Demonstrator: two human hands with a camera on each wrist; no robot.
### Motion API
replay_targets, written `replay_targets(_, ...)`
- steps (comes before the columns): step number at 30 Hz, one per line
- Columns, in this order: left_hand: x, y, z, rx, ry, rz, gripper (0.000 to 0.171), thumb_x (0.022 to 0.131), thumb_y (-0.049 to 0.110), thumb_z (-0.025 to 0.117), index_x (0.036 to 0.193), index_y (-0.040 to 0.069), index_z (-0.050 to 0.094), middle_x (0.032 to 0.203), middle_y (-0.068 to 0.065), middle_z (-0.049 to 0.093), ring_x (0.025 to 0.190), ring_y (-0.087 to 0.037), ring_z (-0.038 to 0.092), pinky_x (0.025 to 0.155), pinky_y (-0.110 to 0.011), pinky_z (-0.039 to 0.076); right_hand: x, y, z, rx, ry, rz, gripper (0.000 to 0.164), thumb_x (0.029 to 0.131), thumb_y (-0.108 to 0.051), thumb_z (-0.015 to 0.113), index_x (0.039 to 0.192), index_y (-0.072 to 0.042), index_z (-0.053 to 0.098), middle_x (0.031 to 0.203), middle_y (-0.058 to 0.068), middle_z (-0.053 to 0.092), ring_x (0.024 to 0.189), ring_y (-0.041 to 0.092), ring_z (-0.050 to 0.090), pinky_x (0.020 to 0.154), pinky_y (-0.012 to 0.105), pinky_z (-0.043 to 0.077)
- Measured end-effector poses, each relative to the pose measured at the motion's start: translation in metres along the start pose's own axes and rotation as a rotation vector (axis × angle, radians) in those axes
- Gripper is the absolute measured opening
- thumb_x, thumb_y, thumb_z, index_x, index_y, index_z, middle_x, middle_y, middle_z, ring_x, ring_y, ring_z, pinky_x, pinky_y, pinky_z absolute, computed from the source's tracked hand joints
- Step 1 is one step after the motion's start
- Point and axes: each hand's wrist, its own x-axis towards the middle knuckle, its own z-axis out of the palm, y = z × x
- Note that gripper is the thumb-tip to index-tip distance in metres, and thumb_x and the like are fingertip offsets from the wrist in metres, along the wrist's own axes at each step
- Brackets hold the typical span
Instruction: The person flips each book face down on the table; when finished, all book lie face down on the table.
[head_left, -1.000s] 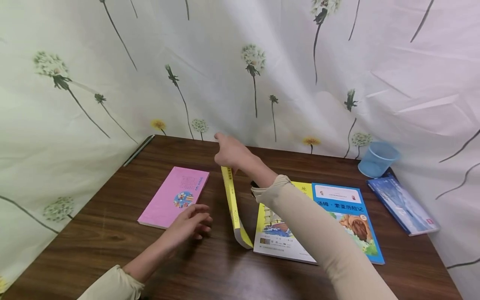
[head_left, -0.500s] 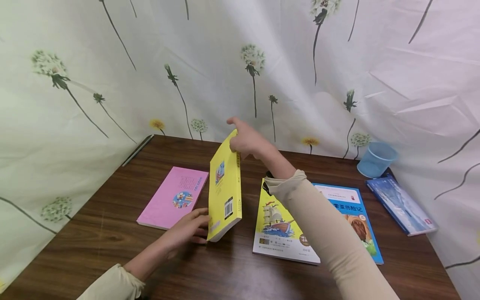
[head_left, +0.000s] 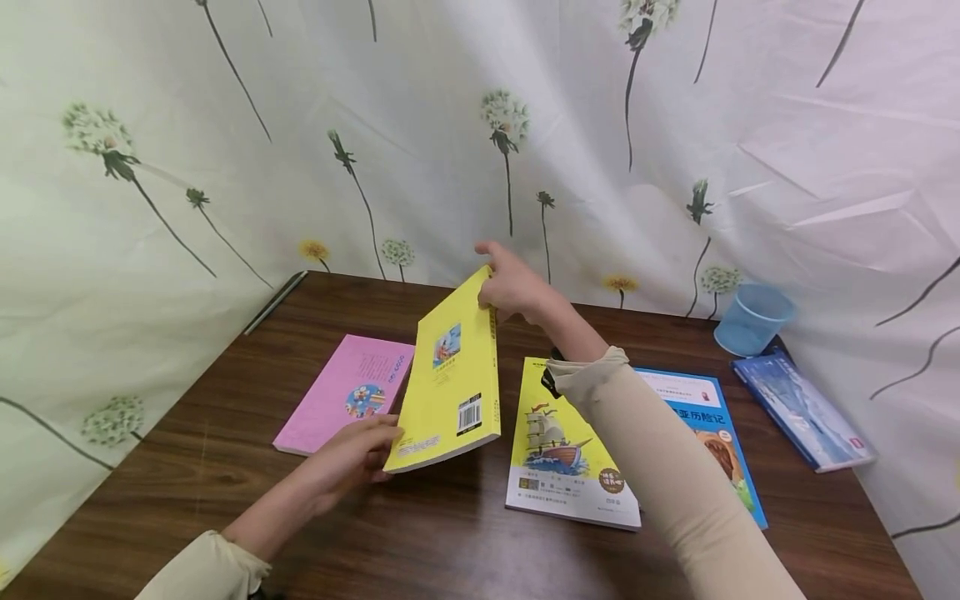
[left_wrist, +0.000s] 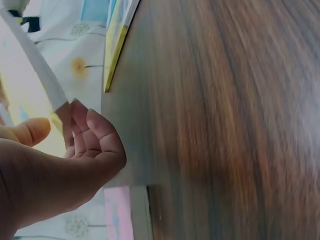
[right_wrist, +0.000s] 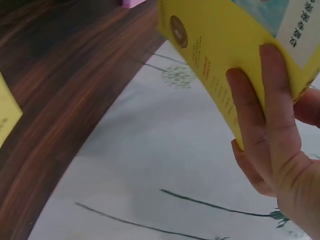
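Note:
A yellow paperback book point(head_left: 442, 392) is held tilted above the table, its back cover with a barcode toward the head camera. My right hand point(head_left: 517, 287) grips its upper right corner; in the right wrist view, fingers point(right_wrist: 277, 85) lie on the front cover. At the lower left corner, my left hand point(head_left: 348, 458) pinches the book between thumb and curled fingers, as the left wrist view shows point(left_wrist: 95, 135). Left of it lies a pink book point(head_left: 341, 392), partly hidden by the yellow one. To the right lies a yellow-and-white book with a ship point(head_left: 555, 450).
A blue book point(head_left: 712, 433) lies beside the ship book, partly under my right sleeve. Farther right are a blue mesh cup point(head_left: 753, 321) and a blue-and-white book point(head_left: 806, 408). A thin dark strip point(head_left: 276, 302) lies along the table's point(head_left: 187, 467) left edge. A dandelion-print curtain point(head_left: 420, 150) hangs behind.
The yellow book has turned from edge-on to show its back cover and is lifted and tilted. My left hand has come to its lower corner; my right hand has shifted right with it.

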Motion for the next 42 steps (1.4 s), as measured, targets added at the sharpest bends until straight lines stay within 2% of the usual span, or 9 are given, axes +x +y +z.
replay_targets(7, -0.004, 0.004, -0.011, 0.068, 0.01, 0.055, 0.056, 0.101, 0.028, 0.055, 0.145, -0.002, 0.039, 0.101, -0.001, 0.071, 0.085, -0.015, 0.062, 0.077, -0.031, 0.049, 0.003, 0.028, -0.001, 0.004, -0.007, -0.001, 0.084, 0.087, 0.012, 0.056, 0.158, -0.018, 0.025, 0.157, 0.018, 0.033, 0.106, 0.031, 0.063, 0.066, 0.035, 0.061)
replay_targets(13, -0.008, 0.005, -0.013, 0.064, 0.005, 0.047, 0.055, 0.102, 0.027, 0.051, 0.147, -0.001, 0.037, 0.103, -0.001, 0.071, 0.088, -0.015, 0.062, 0.078, -0.032, 0.049, 0.008, 0.057, 0.0, 0.06, -0.023, 0.032, 0.08, 0.089, 0.006, 0.058, 0.158, -0.019, 0.025, 0.163, 0.016, 0.024, 0.114, 0.036, 0.063, 0.074, 0.041, 0.062)
replay_targets(16, -0.008, 0.005, -0.014, 0.038, 0.018, 0.035, 0.056, 0.102, 0.026, 0.05, 0.149, -0.001, 0.036, 0.1, 0.0, 0.071, 0.087, -0.014, 0.061, 0.076, -0.03, 0.05, 0.01, 0.071, 0.002, 0.089, -0.01, 0.061, 0.075, 0.093, -0.003, 0.06, 0.158, -0.017, 0.024, 0.164, 0.016, 0.022, 0.127, 0.039, 0.055, 0.077, 0.044, 0.062)
replay_targets(20, -0.008, 0.005, -0.015, 0.037, 0.035, 0.019, 0.055, 0.102, 0.027, 0.051, 0.146, -0.004, 0.042, 0.097, 0.0, 0.071, 0.085, -0.013, 0.06, 0.075, -0.029, 0.051, 0.012, 0.087, 0.007, 0.083, 0.0, 0.104, 0.071, 0.098, -0.015, 0.06, 0.158, -0.016, 0.023, 0.164, 0.016, 0.022, 0.14, 0.038, 0.044, 0.073, 0.043, 0.062)
replay_targets(26, -0.009, 0.003, -0.015, 0.074, 0.033, 0.007, 0.059, 0.102, 0.028, 0.049, 0.149, -0.004, 0.036, 0.106, -0.004, 0.071, 0.09, -0.013, 0.061, 0.077, -0.03, 0.052, 0.015, 0.108, 0.016, 0.071, -0.006, 0.138, 0.068, 0.099, -0.019, 0.059, 0.157, -0.015, 0.024, 0.162, 0.017, 0.025, 0.143, 0.037, 0.04, 0.069, 0.039, 0.062)
replay_targets(32, -0.007, 0.0, -0.016, 0.093, 0.029, -0.002, 0.063, 0.102, 0.032, 0.05, 0.153, 0.0, 0.029, 0.117, -0.009, 0.067, 0.096, -0.019, 0.06, 0.078, -0.032, 0.051, 0.015, 0.124, 0.023, 0.097, 0.001, 0.18, 0.068, 0.099, -0.02, 0.059, 0.157, -0.014, 0.024, 0.162, 0.017, 0.026, 0.143, 0.039, 0.039, 0.073, 0.043, 0.063)
replay_targets(42, -0.007, -0.004, -0.015, 0.101, 0.048, -0.027, 0.059, 0.102, 0.031, 0.049, 0.151, 0.002, 0.033, 0.126, -0.017, 0.062, 0.098, -0.022, 0.061, 0.078, -0.033, 0.053, 0.015, 0.136, 0.028, 0.119, -0.016, 0.203, 0.069, 0.1, -0.019, 0.059, 0.158, -0.013, 0.022, 0.163, 0.016, 0.024, 0.145, 0.039, 0.036, 0.072, 0.044, 0.062)
